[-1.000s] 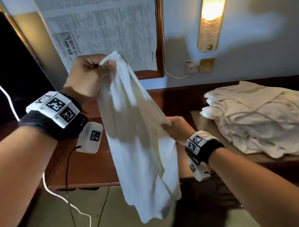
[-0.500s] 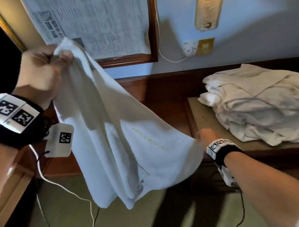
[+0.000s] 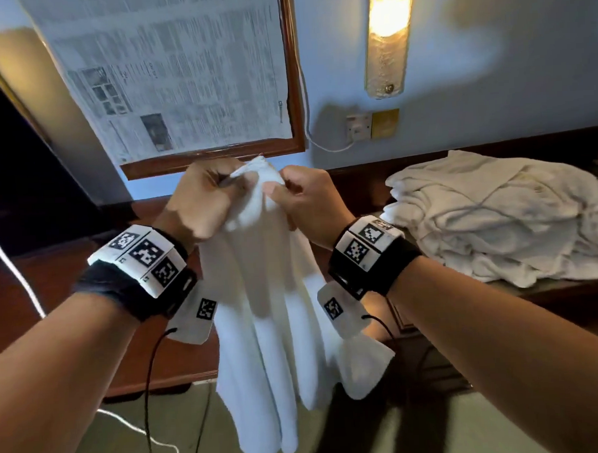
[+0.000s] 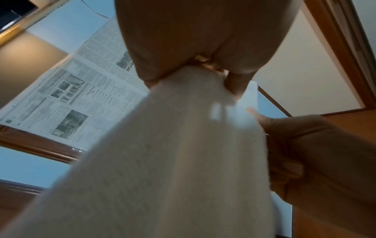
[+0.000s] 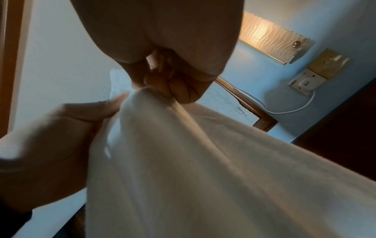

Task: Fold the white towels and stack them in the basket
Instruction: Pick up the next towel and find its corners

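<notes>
Both forearms reach forward at chest height, the left hand (image 3: 204, 199) and right hand (image 3: 306, 200) side by side, fingers curled, pinching the top of 1 soft white terry towel (image 3: 274, 316) hanging in folds. Half a second ago they were well apart. More towels (image 3: 496, 217) pile on the right.
</notes>
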`<action>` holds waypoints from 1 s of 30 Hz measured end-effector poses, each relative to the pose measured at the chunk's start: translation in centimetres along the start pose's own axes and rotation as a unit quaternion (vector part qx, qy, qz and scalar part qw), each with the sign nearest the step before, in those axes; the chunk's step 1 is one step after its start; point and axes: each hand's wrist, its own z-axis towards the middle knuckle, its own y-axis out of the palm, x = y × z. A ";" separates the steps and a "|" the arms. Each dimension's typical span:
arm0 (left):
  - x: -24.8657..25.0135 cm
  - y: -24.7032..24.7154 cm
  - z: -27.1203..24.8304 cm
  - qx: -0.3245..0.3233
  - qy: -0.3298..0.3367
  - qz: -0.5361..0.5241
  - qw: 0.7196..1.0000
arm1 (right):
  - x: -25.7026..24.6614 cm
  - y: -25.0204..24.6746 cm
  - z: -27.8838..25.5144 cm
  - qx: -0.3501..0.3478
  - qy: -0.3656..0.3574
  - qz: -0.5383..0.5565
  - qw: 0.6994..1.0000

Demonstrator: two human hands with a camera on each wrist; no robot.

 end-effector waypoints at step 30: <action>-5.1 -9.8 -1.3 0.047 -0.040 -0.093 0.994 | 19.6 -8.2 -22.0 -0.131 0.503 -0.426 0.741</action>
